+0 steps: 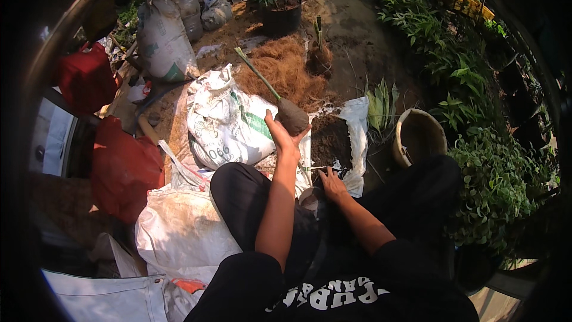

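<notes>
My left hand (287,143) is closed around the underside of a rounded ball of brown soil (292,116). A green cut stem (257,73) sticks out of the ball, slanting to the far left. Lower and to the right, my right hand (335,186) rests at the near edge of a spread white sack (356,143), its fingers apart and nothing visible in them. Dark loose soil (329,140) lies on that sack, just beyond the right fingertips. Both hands are in front of my crossed legs.
Brown coconut fibre (283,63) is heaped beyond the hands, beside another ball with cut stems (320,57). A full white sack (229,122) lies to the left, a round pot (420,134) to the right. Cut leaves (382,104) lie near the pot. Leafy plants (500,173) line the right side.
</notes>
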The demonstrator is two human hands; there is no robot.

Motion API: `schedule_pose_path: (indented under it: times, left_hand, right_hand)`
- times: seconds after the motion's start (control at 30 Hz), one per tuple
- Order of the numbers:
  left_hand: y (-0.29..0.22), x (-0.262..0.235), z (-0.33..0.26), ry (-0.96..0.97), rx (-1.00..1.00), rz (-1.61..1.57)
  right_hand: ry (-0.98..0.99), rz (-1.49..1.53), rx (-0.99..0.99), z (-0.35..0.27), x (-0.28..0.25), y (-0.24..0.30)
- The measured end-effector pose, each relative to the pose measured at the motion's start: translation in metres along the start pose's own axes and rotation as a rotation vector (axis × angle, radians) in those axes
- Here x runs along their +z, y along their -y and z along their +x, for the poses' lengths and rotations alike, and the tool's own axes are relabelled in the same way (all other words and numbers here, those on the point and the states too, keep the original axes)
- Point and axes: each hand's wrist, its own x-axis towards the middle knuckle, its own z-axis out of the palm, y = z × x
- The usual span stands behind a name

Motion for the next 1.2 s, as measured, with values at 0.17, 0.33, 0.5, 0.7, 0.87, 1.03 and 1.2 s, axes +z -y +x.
schedule_pose_path:
  times: [0.17,0.33,0.5,0.7,0.87,1.03,1.2]
  left_hand:
    - [-0.005,-0.001,-0.004,0.126,-0.011,0.015]
    - [-0.002,-0.005,-0.002,0.126,0.001,0.003]
    - [-0.003,-0.008,0.002,0.110,0.009,-0.014]
    - [-0.014,-0.005,-0.003,0.060,0.033,-0.032]
    - [-0.013,-0.004,-0.002,0.080,0.031,-0.056]
    - [-0.023,0.006,-0.011,0.014,0.044,-0.044]
    - [-0.022,-0.003,-0.004,0.072,0.041,-0.051]
  right_hand:
    - [0.046,-0.222,-0.254,-0.003,-0.004,-0.008]
    - [0.058,-0.215,-0.256,-0.008,-0.007,-0.003]
    - [-0.026,-0.189,-0.125,-0.013,0.004,-0.005]
    - [-0.067,-0.171,-0.094,-0.003,-0.016,-0.011]
    - [-0.212,-0.058,-0.038,0.036,-0.038,-0.023]
    - [-0.485,-0.074,-0.074,0.083,-0.084,-0.024]
    - [-0.594,-0.015,-0.101,0.126,-0.119,-0.019]
